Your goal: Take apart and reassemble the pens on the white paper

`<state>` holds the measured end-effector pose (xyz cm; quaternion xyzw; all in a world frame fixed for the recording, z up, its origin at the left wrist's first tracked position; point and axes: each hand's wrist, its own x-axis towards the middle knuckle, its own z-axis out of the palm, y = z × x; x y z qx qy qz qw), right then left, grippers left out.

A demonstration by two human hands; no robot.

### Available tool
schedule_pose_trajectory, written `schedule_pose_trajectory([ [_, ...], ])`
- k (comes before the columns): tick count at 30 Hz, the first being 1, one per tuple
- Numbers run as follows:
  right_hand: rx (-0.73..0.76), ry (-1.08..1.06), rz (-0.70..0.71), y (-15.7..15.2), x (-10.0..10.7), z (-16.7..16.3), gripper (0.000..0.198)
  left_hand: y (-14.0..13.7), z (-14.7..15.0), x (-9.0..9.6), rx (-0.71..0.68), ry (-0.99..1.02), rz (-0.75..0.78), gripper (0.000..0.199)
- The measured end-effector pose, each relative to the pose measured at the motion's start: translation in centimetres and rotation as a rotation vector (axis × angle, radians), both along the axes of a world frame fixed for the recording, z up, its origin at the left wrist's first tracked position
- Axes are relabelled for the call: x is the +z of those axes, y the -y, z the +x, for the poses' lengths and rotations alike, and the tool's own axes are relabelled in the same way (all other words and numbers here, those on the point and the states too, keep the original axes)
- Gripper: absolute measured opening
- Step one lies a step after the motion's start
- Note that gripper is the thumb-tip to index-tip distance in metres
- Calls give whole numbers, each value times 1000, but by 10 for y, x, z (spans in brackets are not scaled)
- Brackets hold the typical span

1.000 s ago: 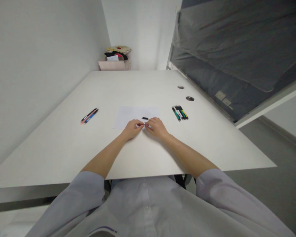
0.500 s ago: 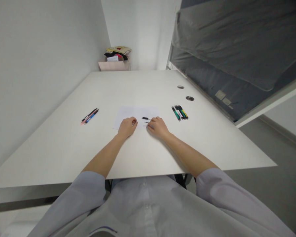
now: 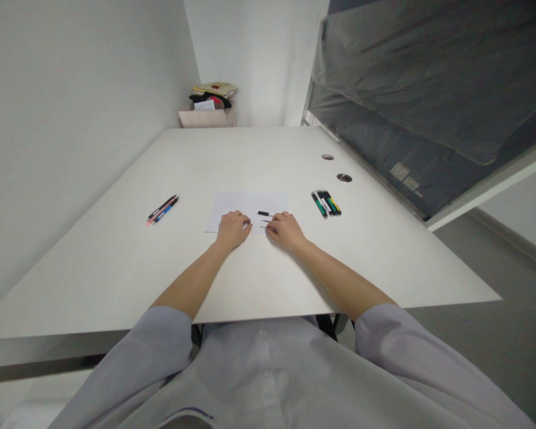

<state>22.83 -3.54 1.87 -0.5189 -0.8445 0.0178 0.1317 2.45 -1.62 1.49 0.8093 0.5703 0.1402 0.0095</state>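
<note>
A sheet of white paper (image 3: 250, 202) lies on the table in front of me. My left hand (image 3: 233, 229) rests over its near left part, fingers curled and thumb against the fingertips; a small dark bit shows there, too small to name. My right hand (image 3: 286, 231) lies on the paper's right part with bent fingers drawn together. From beneath its fingertips a black pen barrel (image 3: 264, 213) and a thin dark rod like a refill (image 3: 265, 221) stick out to the left. A small slim piece (image 3: 263, 226) is by the right thumb; what the fingers grip is hidden.
Several pens (image 3: 163, 210) lie together on the left of the white table (image 3: 250, 161). A row of several green, white, black and yellow pens (image 3: 326, 204) lies to the right. Two round cable holes (image 3: 344, 177) and a dark covered panel (image 3: 384, 131) are beyond. A filled box (image 3: 203, 119) stands behind the far edge.
My left hand has shifted slightly to the right and away from me, its fingertips nearer the pen parts. My right hand has hardly moved.
</note>
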Motion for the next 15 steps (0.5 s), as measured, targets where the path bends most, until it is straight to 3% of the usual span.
schedule_pose_trajectory([
  [4,-24,-46,20,-1,-1,7,32,1,-4,1,32,33,-4,33],
  [9,-142,-106,29,-8,-1,32,45,1,-22,2,84,56,38,54],
  [15,-271,-4,-103,-12,-8,47,73,0,-33,-2,127,-79,-114,75],
])
